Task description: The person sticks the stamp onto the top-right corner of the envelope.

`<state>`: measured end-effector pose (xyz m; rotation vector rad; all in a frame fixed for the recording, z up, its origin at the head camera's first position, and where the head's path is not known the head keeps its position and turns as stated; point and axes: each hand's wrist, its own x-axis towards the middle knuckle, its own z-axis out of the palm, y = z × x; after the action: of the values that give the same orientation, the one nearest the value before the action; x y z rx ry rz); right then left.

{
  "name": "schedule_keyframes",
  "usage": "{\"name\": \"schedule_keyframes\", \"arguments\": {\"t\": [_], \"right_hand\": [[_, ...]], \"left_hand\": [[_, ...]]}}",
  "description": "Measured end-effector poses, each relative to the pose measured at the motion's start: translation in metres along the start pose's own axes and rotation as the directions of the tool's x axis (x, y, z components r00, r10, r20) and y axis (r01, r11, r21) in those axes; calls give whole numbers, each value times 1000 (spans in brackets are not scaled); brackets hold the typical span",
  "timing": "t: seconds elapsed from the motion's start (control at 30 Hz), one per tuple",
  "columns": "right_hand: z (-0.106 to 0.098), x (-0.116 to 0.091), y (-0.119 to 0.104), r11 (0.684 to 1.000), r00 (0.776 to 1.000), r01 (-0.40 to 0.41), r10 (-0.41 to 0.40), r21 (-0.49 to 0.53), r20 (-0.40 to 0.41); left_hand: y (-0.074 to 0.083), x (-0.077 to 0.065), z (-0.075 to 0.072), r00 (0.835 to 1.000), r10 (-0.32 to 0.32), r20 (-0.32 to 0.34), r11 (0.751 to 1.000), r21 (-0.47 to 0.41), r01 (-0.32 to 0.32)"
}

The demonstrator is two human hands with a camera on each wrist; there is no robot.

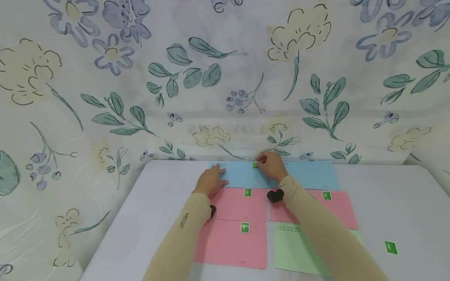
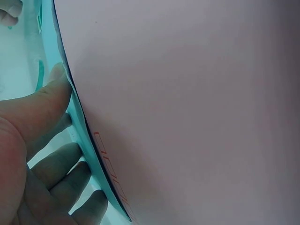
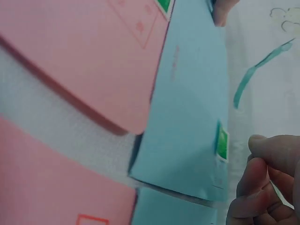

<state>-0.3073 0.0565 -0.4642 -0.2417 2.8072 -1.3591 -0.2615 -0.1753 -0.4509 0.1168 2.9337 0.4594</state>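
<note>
My left hand [image 1: 209, 181] rests on the left part of a blue envelope [image 1: 242, 178] in the back row, its fingers spread. In the left wrist view its thumb [image 2: 51, 96] lies at the blue envelope's edge. A green stamp [image 1: 255, 165] with a white border is at that envelope's top right corner. Right beside the stamp is my right hand [image 1: 272, 165]. The right wrist view shows its fingers curled with thumb and index tips close together, holding nothing, and the stamp [image 3: 222, 144] on the blue envelope a little apart from them.
Another blue envelope [image 1: 313, 178] lies to the right. Pink envelopes bearing green stamps lie in front, one at left [image 1: 232, 249] and one at right [image 1: 339, 210]. A light green envelope [image 1: 299, 249] is nearest at right. A loose green stamp [image 1: 391, 247] lies on the white table [image 1: 379, 203]. Floral cloth [image 1: 225, 117] hangs behind.
</note>
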Motion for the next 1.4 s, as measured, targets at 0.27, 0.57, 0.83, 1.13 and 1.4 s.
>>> {"name": "schedule_keyframes", "arguments": {"t": [0.27, 0.57, 0.83, 1.13, 1.4], "right_hand": [[-12, -10, -5, 998, 998, 66, -66, 24, 5], [-23, -24, -12, 997, 997, 81, -81, 10, 0], [-30, -38, -16, 996, 996, 88, -89, -21, -19], [-39, -56, -16, 990, 989, 141, -141, 2, -52], [-53, -75, -23, 986, 983, 165, -165, -7, -86]], "left_hand": [[1, 1, 0, 1000, -4, -1, 1000, -11, 4], [3, 4, 1, 1000, -20, 12, 999, -29, 20], [4, 4, 0, 999, -35, 25, 998, -43, 36], [2, 6, 1, 999, -29, 16, 998, -59, 30], [3, 6, 2, 999, -28, 26, 996, -81, 30]]}}
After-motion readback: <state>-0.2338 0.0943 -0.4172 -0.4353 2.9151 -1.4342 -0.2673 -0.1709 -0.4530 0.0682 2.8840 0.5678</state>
